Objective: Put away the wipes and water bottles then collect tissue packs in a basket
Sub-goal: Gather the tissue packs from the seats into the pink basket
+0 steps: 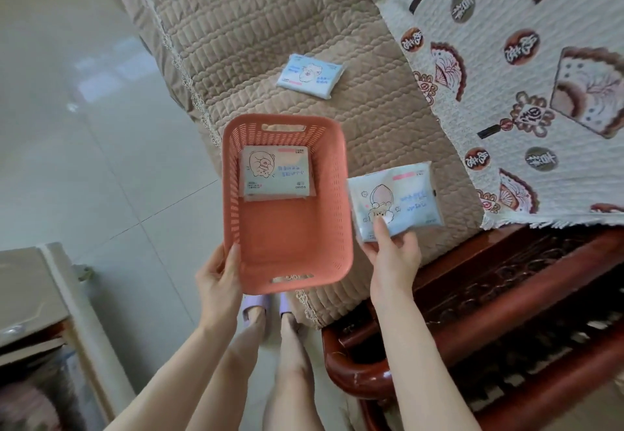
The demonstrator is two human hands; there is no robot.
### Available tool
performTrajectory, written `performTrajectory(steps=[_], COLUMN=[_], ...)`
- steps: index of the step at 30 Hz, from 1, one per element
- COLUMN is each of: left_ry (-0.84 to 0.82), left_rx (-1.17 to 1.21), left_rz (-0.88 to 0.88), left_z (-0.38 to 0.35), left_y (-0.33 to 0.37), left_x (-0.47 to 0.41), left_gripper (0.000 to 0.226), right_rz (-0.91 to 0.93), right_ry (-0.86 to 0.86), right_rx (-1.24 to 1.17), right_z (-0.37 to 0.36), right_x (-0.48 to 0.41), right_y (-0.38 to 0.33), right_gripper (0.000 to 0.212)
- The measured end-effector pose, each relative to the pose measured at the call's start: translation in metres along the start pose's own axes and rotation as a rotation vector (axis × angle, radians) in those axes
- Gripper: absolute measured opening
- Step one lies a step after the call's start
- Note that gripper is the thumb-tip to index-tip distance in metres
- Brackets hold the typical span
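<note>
Handling first: held tissue pack [401, 194] is a soft, film-wrapped bundle. I judge it light and squashy, with a glossy wrapper that is probably a bit slippery. Not fragile, so it can simply be dropped in. Best hold is a pinch across a short edge, thumb on top and fingers under.

That is what the right hand [393, 258] is doing. Its thumb lies on the printed face at the near edge and its fingers curl beneath, so the pack sticks out away from the body, roughly level. The pack is in the air just beside the right wall of the basket [290, 238], above the quilted sofa cover [253, 25] and not yet over the opening.

The left hand [219, 278] grips the basket's near-left corner, thumb over the rim, fingers outside. Can't tell whether the far end rests on the sofa. It's perforated plastic, looks rigid and light, so a one-hand carry should be fine.

Packed tissue pack [278, 174] lies flat at the far end of the basket floor. Loose tissue pack [310, 75] lies flat on the cover, well beyond the basket.

Both forearms reach forward and the right wrist is straight. A short inward swing should clear the rim.
</note>
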State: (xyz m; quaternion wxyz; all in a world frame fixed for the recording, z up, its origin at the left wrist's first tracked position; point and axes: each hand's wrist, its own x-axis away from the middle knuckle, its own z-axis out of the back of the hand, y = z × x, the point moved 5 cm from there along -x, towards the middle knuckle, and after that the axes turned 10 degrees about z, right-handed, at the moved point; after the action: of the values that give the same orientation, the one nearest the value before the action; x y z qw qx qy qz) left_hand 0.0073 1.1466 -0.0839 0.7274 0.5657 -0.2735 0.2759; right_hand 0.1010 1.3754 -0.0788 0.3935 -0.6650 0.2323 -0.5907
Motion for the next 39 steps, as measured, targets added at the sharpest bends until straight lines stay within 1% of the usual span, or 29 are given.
performTrajectory(steps=[3,5,7,9,11,13,16,18,19,20,21,23,24,26,28,31,32,35,36,39], left_ry=[-0.003,-0.010,-0.013,-0.033,-0.023,-0.003,-0.007,-0.028,-0.035,-0.034,-0.034,-0.045,-0.047,-0.048,-0.049,-0.040,-0.039,-0.038,-0.037,-0.033], left_rx=[0.085,0.150,0.175,0.214,0.232,0.238,0.215,0.193,0.192,0.186,0.174,0.193,0.211,0.211,0.189,0.137,0.125,0.113,0.112,0.112], left_rz=[0.005,0.011,0.019,0.051,0.096,0.102,0.093,0.086,0.084,0.094,0.081,0.068,0.066,0.061,0.049,0.053,0.055,0.044,0.043,0.048], left_z=[0.006,0.010,0.017,0.023,0.033,0.044,0.064,0.076,0.075,0.094,0.095,0.104,0.108,0.120,0.130,0.138,0.140,0.143,0.143,0.139], left_y=[0.009,0.013,0.012,0.010,0.011,0.019,0.034,0.045,0.048,0.055,0.059,0.070,0.077,0.091,0.100,0.107,0.108,0.116,0.119,0.130], left_x=[0.005,0.004,-0.005,-0.016,-0.028,-0.040,-0.061,-0.074,-0.074,-0.095,-0.097,-0.106,-0.112,-0.129,-0.146,-0.167,-0.172,-0.186,-0.191,-0.204], left_gripper=[0.023,0.023,0.022,0.017,0.021,0.018,0.019,0.018,0.018,0.020,0.022,0.021,0.020,0.019,0.020,0.019,0.019,0.019,0.019,0.021], right_rz=[-0.030,-0.097,-0.181,-0.234,-0.296,-0.371,-0.414,-0.445,-0.457,-0.484,-0.491,-0.522,-0.528,-0.494,-0.402,-0.234,-0.169,-0.005,0.028,0.028], right_ry=[-0.097,-0.179,-0.225,-0.213,-0.183,-0.148,-0.079,-0.053,-0.061,-0.063,-0.079,-0.126,-0.142,-0.138,-0.151,-0.167,-0.165,-0.106,-0.082,-0.023], right_rx=[0.033,0.078,0.145,0.224,0.283,0.299,0.369,0.375,0.385,0.412,0.435,0.426,0.408,0.392,0.379,0.239,0.177,0.074,0.050,-0.020], right_z=[-0.031,-0.057,-0.084,-0.108,-0.132,-0.157,-0.193,-0.214,-0.217,-0.241,-0.247,-0.266,-0.276,-0.295,-0.310,-0.323,-0.325,-0.320,-0.317,-0.308], right_x=[0.032,0.051,0.067,0.076,0.080,0.082,0.083,0.085,0.083,0.088,0.088,0.094,0.096,0.098,0.097,0.085,0.080,0.054,0.044,0.006], right_y=[0.001,0.017,0.045,0.072,0.095,0.110,0.127,0.136,0.137,0.151,0.153,0.156,0.156,0.149,0.131,0.095,0.079,0.043,0.032,0.019], right_gripper=[0.020,0.023,0.025,0.026,0.024,0.020,0.025,0.020,0.021,0.023,0.022,0.014,0.013,0.015,0.013,0.034,0.035,0.022,0.021,0.025])
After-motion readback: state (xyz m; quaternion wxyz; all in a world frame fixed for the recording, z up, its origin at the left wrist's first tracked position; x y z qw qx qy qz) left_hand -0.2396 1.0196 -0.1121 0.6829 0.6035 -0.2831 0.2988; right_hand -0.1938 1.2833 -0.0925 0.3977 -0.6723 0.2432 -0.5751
